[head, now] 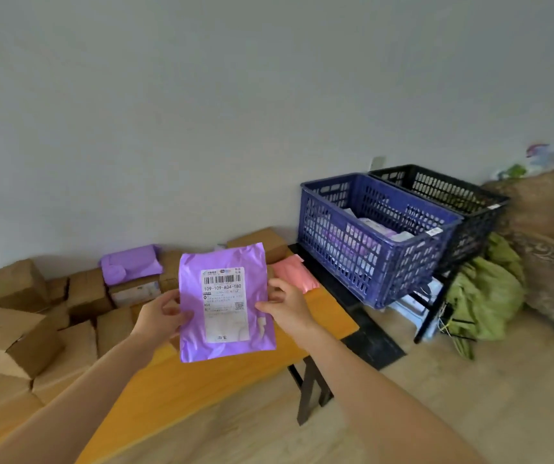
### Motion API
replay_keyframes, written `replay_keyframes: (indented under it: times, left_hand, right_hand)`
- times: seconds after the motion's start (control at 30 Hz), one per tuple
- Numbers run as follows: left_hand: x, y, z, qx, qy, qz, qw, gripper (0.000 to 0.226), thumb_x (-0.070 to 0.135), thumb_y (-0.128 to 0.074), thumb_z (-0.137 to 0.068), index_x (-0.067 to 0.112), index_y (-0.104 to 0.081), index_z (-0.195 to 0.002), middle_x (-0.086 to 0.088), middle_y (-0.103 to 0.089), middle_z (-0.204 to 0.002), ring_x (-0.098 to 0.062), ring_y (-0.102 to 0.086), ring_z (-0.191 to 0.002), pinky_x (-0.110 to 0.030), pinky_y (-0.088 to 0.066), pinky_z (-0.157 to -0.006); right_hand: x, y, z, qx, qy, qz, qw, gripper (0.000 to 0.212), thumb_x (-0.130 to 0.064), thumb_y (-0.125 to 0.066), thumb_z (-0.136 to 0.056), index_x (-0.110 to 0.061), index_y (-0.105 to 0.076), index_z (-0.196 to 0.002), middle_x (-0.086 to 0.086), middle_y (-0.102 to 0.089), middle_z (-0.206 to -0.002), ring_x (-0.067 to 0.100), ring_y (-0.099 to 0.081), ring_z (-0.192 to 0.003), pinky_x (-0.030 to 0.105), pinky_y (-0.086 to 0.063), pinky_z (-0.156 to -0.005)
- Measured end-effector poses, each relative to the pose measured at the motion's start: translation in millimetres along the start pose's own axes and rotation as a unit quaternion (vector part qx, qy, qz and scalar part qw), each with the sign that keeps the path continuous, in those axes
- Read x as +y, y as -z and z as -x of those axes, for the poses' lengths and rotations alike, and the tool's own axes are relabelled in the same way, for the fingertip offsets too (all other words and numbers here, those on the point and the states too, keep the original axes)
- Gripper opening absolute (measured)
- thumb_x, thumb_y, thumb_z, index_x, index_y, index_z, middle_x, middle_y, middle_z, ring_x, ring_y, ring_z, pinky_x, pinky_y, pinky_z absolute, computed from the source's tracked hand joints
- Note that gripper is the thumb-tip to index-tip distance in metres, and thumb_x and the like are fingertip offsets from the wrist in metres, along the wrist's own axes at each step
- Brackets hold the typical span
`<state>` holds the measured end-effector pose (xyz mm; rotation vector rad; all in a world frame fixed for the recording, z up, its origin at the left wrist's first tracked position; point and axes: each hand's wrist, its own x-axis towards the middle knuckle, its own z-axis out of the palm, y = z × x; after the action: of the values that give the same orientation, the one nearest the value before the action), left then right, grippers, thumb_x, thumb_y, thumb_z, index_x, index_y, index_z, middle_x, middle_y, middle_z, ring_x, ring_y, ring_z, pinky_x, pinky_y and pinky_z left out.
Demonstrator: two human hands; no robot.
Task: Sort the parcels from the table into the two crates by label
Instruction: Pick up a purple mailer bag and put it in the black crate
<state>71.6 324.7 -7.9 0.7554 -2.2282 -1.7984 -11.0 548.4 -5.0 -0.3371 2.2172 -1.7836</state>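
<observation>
A flat purple mailer parcel with a white shipping label facing me is held upright above the orange table. My left hand grips its left edge and my right hand grips its right edge. To the right stands a blue crate with purple and white parcels inside. Behind it sits a black crate; its inside is hidden. Several brown cardboard boxes, another purple mailer and a pink mailer lie on the table.
The crates rest on a black stand right of the table. Green bags lie on the floor beside the stand. A brown sofa is at the far right. A grey wall runs behind the table.
</observation>
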Motion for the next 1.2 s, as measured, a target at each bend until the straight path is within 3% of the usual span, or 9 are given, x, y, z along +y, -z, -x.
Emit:
replay_keyframes:
  times: [0.1,0.23,0.5,0.6,0.73,0.83,0.93,1.03,1.2]
  left_hand:
    - [9.5,-40.8,-2.5,-0.037,-0.003,0.0,0.999,0.047,-0.01,-0.064,-0.084,0.006,-0.055,-0.128,-0.011,-0.064,-0.086,-0.027,-0.062,-0.079,-0.031,-0.058,-0.064]
    - [29.1,-96.6,-4.0,-0.092,0.0,0.014,0.996,0.048,-0.009,-0.063,-0.086,0.007,-0.054,-0.131,-0.015,-0.068,-0.094,-0.032,-0.066,-0.087,-0.045,-0.054,-0.087]
    - [83.6,-216.1,-6.7,-0.154,-0.038,0.004,0.987,0.047,-0.004,-0.062,-0.088,0.019,-0.056,-0.129,-0.012,-0.069,-0.103,-0.031,-0.068,-0.089,-0.041,-0.057,-0.075]
    - [104.4,-270.3,-0.4,-0.159,-0.047,0.002,0.986,0.035,-0.006,-0.059,-0.09,0.024,-0.062,-0.108,-0.005,-0.068,-0.094,-0.027,-0.068,-0.088,-0.036,-0.057,-0.071]
    - [123.8,-343.2,2.0,-0.179,-0.045,-0.016,0.983,0.042,-0.004,-0.061,-0.089,0.01,-0.056,-0.129,-0.012,-0.068,-0.1,-0.03,-0.068,-0.093,-0.041,-0.058,-0.08]
    - [138.7,-394.4,3.0,-0.185,-0.038,-0.018,0.982,0.042,-0.004,-0.061,-0.089,0.009,-0.056,-0.13,-0.01,-0.07,-0.096,-0.025,-0.07,-0.086,-0.035,-0.058,-0.075]
    - [151.7,-443.0,8.2,-0.198,-0.028,-0.012,0.98,0.043,-0.002,-0.06,-0.091,0.011,-0.055,-0.131,-0.012,-0.069,-0.098,-0.026,-0.07,-0.088,-0.034,-0.058,-0.075]
    - [162.9,-486.3,12.7,-0.216,-0.019,-0.017,0.976,0.042,-0.003,-0.059,-0.091,0.011,-0.055,-0.131,-0.011,-0.07,-0.095,-0.025,-0.07,-0.084,-0.036,-0.058,-0.077]
    - [180.7,-550.3,11.5,-0.243,-0.025,-0.038,0.969,0.039,-0.004,-0.058,-0.091,0.013,-0.057,-0.125,-0.013,-0.07,-0.098,-0.028,-0.07,-0.088,-0.038,-0.059,-0.078]
  right_hand:
    - [12.6,38.2,11.2,0.051,-0.011,0.01,0.999,0.04,0.001,-0.071,-0.08,-0.007,-0.06,-0.118,0.002,-0.066,-0.109,0.014,-0.064,-0.097,0.02,-0.053,-0.074]
    - [19.1,92.3,20.9,0.106,-0.02,0.02,0.994,0.023,0.003,-0.065,-0.08,0.0,-0.063,-0.103,0.019,-0.067,-0.1,0.026,-0.065,-0.09,0.043,-0.054,-0.087]
    - [34.0,211.1,12.5,0.176,-0.028,-0.015,0.984,0.031,0.0,-0.068,-0.083,-0.011,-0.063,-0.112,0.003,-0.067,-0.1,0.019,-0.064,-0.093,0.033,-0.055,-0.083]
    - [41.3,265.0,6.5,0.189,-0.026,-0.014,0.982,0.033,-0.003,-0.07,-0.082,-0.012,-0.062,-0.114,0.006,-0.068,-0.103,0.022,-0.065,-0.097,0.037,-0.055,-0.086]
    - [56.2,338.8,-0.6,0.196,-0.017,0.007,0.98,0.032,-0.001,-0.07,-0.08,-0.014,-0.064,-0.109,0.009,-0.069,-0.099,0.027,-0.067,-0.094,0.044,-0.057,-0.084]
    - [69.1,391.2,-5.7,0.213,-0.027,-0.001,0.977,0.031,-0.003,-0.072,-0.077,-0.022,-0.066,-0.101,0.007,-0.069,-0.097,0.029,-0.068,-0.093,0.048,-0.057,-0.084]
    - [73.7,438.2,-2.3,0.223,-0.011,0.013,0.975,0.029,0.003,-0.069,-0.08,-0.017,-0.064,-0.1,0.005,-0.068,-0.101,0.026,-0.066,-0.097,0.036,-0.057,-0.081]
    - [81.9,481.9,0.8,0.231,-0.007,0.006,0.973,0.031,0.008,-0.064,-0.081,-0.015,-0.062,-0.101,0.002,-0.065,-0.098,0.017,-0.064,-0.089,0.013,-0.052,-0.061]
    - [103.7,541.1,-4.5,0.261,-0.024,0.0,0.965,0.035,0.008,-0.065,-0.081,-0.013,-0.063,-0.109,0.005,-0.069,-0.099,0.014,-0.065,-0.084,0.01,-0.049,-0.055]
